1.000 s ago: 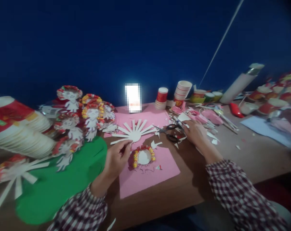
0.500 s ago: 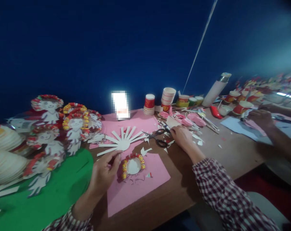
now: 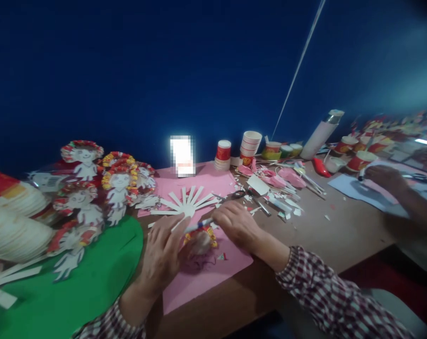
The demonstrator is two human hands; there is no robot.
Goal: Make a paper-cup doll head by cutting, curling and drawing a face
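My right hand (image 3: 236,225) is closed around one end of a white pen (image 3: 202,223) with a blue band, held slanted above the pink sheet. At the pen's other end, the fingers of my left hand (image 3: 166,249) close in a pinch, slightly blurred. Below the pen lies a small round piece (image 3: 200,245) cut from a paper cup, edged with red and yellow curls, partly hidden by my hands. Just behind is a white paper cutout with strips fanned out (image 3: 187,207). Drawn lines and a small printed mark show on the pink sheet (image 3: 195,289).
Scissors (image 3: 239,194) and paper scraps (image 3: 286,207) lie beyond my right hand. Finished paper figures (image 3: 118,188) stand on a green board (image 3: 103,263) at left, beside stacked cups (image 3: 19,230). More cups (image 3: 250,143) and a flask (image 3: 321,136) line the wall. A co-worker's hand (image 3: 385,179) is at right.
My right hand has picked up the pen from beside the scissors and brought it left over the round cup piece. My left hand has moved in to the pen's end.
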